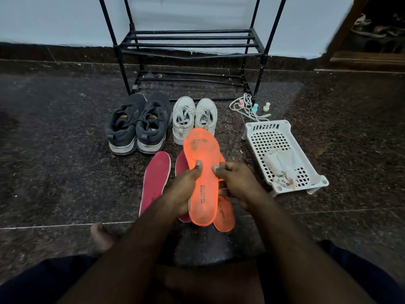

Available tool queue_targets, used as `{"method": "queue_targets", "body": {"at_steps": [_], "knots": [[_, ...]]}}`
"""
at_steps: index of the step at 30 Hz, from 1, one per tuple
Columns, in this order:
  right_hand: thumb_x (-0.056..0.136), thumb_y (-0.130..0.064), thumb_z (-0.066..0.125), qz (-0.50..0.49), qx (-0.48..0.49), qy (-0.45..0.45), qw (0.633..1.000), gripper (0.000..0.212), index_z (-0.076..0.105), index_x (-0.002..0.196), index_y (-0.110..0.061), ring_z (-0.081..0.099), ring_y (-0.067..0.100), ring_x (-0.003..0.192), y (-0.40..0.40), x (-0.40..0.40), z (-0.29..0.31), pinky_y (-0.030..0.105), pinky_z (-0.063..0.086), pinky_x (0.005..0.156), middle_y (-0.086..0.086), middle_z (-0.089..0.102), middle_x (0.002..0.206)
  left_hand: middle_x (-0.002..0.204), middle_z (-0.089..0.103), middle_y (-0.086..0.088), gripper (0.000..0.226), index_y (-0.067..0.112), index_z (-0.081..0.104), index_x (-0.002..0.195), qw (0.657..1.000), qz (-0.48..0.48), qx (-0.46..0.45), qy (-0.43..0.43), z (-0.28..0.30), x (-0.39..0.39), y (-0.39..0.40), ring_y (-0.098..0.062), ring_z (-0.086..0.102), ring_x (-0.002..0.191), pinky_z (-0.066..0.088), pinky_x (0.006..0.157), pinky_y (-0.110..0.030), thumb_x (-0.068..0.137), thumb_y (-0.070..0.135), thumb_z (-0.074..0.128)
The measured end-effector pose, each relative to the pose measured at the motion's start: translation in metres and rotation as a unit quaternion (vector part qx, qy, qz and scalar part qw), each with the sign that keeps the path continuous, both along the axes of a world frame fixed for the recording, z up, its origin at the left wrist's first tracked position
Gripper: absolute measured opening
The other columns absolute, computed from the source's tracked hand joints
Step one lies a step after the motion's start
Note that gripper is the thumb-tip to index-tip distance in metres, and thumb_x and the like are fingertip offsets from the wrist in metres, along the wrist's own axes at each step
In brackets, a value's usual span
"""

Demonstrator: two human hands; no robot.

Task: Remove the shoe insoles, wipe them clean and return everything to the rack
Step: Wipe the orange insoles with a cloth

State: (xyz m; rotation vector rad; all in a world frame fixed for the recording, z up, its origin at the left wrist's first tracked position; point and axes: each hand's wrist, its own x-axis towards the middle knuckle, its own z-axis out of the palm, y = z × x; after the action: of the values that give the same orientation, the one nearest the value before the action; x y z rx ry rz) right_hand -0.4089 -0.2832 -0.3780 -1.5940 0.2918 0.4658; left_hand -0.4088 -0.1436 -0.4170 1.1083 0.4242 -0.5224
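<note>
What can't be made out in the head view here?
- Second orange insole: mostly hidden under the held orange insole and right hand.
- Right red insole: covered by the left hand.
- Insole print: too small to read.
- Basket contents: a pale bundle, unidentifiable.
- Rack top: cut off by the frame edge.

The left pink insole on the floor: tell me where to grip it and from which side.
Grip the pink insole at its near heel end, coming from above on its outer left edge. It lies flat, heel toward the person, that edge bare; the second pink insole and the hands crowd its right.
</note>
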Motion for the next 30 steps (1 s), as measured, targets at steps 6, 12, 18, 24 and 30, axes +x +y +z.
{"method": "queue_targets", "body": {"at_steps": [6, 12, 18, 24, 30], "knots": [[0.094, -0.006, 0.057, -0.044, -0.069, -0.022, 0.996, 0.007, 0.063, 0.092, -0.006, 0.056, 0.013, 0.049, -0.019, 0.017, -0.021, 0.028, 0.050, 0.049, 0.011, 0.062, 0.072, 0.079, 0.070, 0.001, 0.038, 0.015, 0.062, 0.111, 0.990, -0.045, 0.124, -0.049, -0.009, 0.000, 0.008, -0.011, 0.066, 0.065, 0.055, 0.062, -0.029, 0.103, 0.048, 0.047], [0.088, -0.006, 0.063, -0.063, -0.241, -0.052, 0.967, 0.011, 0.065, 0.077, -0.010, 0.059, 0.023, 0.064, -0.056, 0.035, -0.046, 0.038, 0.053, 0.064, 0.010, 0.065, 0.073, 0.073, 0.054, -0.001, 0.009, 0.016, 0.058, 0.093, 0.969, 0.006, 0.243, -0.049, -0.025, 0.004, 0.020, -0.011, 0.043, 0.054, 0.038, 0.046, -0.021, 0.100, 0.015, 0.054], [0.084, -0.011, 0.066, -0.060, -0.334, -0.038, 0.940, 0.002, 0.067, 0.083, -0.010, 0.067, 0.032, 0.083, -0.072, 0.043, -0.065, 0.045, 0.056, 0.079, 0.011, 0.070, 0.084, 0.084, 0.065, -0.009, 0.009, 0.009, 0.064, 0.101, 0.957, -0.068, 0.281, -0.005, -0.036, -0.006, -0.001, -0.014, 0.059, 0.060, 0.051, 0.051, -0.025, 0.096, 0.012, 0.057], [0.078, -0.018, 0.062, 0.012, -0.401, 0.038, 0.915, 0.032, 0.066, 0.108, -0.007, 0.067, 0.032, 0.096, -0.072, 0.039, -0.076, 0.039, 0.055, 0.085, 0.013, 0.070, 0.103, 0.097, 0.066, -0.012, 0.033, 0.015, 0.051, 0.115, 0.943, -0.107, 0.315, 0.017, -0.043, -0.016, -0.029, -0.021, 0.066, 0.073, 0.061, 0.068, -0.037, 0.091, 0.029, 0.067], [0.079, -0.013, 0.058, 0.062, -0.440, 0.062, 0.894, 0.031, 0.062, 0.110, -0.007, 0.067, 0.036, 0.096, -0.072, 0.037, -0.078, 0.048, 0.058, 0.082, 0.015, 0.067, 0.103, 0.129, 0.061, -0.009, 0.061, 0.009, 0.044, 0.137, 0.901, -0.103, 0.422, -0.010, -0.034, -0.022, -0.047, -0.030, 0.061, 0.116, 0.052, 0.096, -0.041, 0.085, 0.026, 0.072]]}}
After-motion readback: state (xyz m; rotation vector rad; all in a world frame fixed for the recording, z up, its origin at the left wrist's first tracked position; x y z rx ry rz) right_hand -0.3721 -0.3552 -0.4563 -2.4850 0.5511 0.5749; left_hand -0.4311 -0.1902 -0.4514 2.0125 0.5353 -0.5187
